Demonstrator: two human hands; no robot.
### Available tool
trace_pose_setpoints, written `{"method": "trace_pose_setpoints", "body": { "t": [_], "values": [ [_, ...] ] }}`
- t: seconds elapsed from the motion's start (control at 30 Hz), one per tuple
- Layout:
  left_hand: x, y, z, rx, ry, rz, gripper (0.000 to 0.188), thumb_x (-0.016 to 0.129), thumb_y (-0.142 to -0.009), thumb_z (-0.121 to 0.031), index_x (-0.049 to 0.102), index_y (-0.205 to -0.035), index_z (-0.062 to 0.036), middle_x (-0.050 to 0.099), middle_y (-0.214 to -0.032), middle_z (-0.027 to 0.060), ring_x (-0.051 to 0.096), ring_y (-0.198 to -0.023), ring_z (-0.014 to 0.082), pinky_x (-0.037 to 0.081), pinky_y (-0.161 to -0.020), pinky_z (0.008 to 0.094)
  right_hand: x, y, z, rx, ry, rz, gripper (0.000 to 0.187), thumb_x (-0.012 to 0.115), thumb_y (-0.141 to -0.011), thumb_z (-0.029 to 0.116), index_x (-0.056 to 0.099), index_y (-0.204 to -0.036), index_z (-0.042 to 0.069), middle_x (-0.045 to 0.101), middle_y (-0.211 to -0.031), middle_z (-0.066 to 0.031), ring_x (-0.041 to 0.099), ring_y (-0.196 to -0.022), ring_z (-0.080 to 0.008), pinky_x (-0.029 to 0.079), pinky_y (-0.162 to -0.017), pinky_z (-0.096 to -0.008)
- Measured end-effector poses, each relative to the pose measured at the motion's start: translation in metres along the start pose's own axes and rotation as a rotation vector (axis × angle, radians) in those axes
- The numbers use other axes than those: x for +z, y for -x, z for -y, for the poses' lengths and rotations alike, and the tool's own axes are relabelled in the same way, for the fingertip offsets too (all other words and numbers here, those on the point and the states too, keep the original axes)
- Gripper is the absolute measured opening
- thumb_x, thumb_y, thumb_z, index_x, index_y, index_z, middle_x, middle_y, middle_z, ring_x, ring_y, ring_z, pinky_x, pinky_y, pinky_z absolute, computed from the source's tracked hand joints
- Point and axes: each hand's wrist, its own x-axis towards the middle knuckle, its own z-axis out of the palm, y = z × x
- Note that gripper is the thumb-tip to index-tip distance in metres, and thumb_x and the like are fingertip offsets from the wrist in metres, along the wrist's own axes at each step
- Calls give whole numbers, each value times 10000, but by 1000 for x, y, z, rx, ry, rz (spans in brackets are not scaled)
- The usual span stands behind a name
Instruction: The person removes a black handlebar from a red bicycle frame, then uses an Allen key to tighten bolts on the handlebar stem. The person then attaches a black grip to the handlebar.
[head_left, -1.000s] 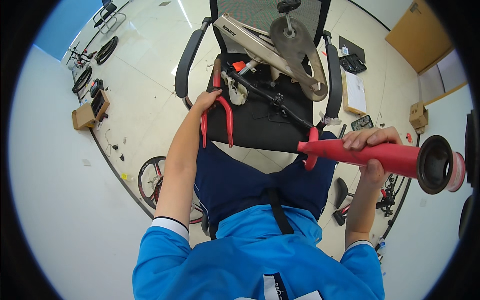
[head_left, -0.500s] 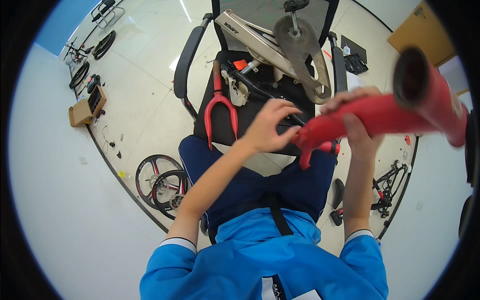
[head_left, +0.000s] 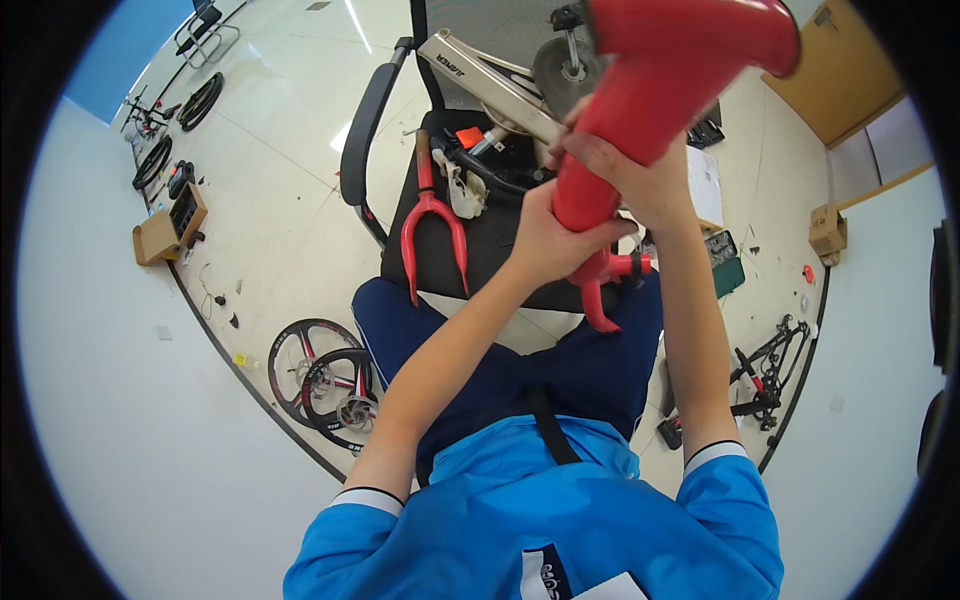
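Observation:
A red bicycle frame (head_left: 640, 110) stands tilted in front of me, its wide head tube at the top and its hooked lower end over my right thigh. My left hand (head_left: 560, 240) is closed round the thick tube low down. Higher up, my right hand (head_left: 640, 180) grips the same tube from the right. Left of the frame, a red bicycle fork (head_left: 428, 195) lies on the black chair seat, prongs toward me. Beside it are a crumpled white glove-like piece (head_left: 465, 192) and a black curved tube (head_left: 488, 170).
A silver bicycle frame part (head_left: 485, 78) leans on the office chair, whose left armrest (head_left: 365, 135) rises beside the seat. Wheels (head_left: 320, 375) lie on the floor at left, near an open cardboard box (head_left: 155, 238). At right lie a black bicycle frame (head_left: 770, 375) and a green case (head_left: 728, 275).
The red frame has swung from lying toward the right to standing up, its head tube moving up and left. My left hand, earlier spread at its lower end, now grips the tube.

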Motion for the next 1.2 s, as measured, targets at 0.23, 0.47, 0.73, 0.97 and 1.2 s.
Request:
{"method": "trace_pose_setpoints", "body": {
  "t": [0.23,0.47,0.73,0.97,1.2],
  "values": [
    [-14,-3,16,26,-3,-83,362,868,-736,-133,663,-999,9,719,-910,58,684,-803,122,555,-737,286,-27,3,-11,-4,254,135,491,798,-777,192,587,-1172,-10,717,-997,-108,699,-937,-196,549,-862,-332],
    [-44,-28,-25,-21,190,-367,251,732,-890,-166,609,-983,32,662,-799,115,677,-656,212,592,-618,360,-105,118,-57,159,293,-381,142,673,-914,67,662,-1022,-25,732,-919,-93,699,-889,-149,531,-829,-272],
    [-125,5,-96,76,252,-579,332,637,-965,-390,566,-993,-67,612,-842,61,621,-757,197,551,-721,367,-103,162,-145,459,293,-362,136,652,-932,138,659,-949,4,701,-829,-57,674,-773,-128,528,-707,-269],
    [-148,87,-95,51,154,-742,324,611,-982,-379,564,-1014,-60,597,-854,64,603,-751,200,530,-729,371,-31,98,-201,131,810,36,516,751,-797,234,546,-1232,45,618,-1113,-179,616,-1044,-347,514,-891,-429],
    [-136,106,-76,-15,202,-728,323,624,-976,-349,566,-1019,-35,605,-838,87,623,-719,221,550,-668,371,-19,77,-280,565,1115,108,648,717,-822,374,484,-1289,-9,589,-1191,-232,586,-1107,-416,511,-922,-472]
  ]
}}
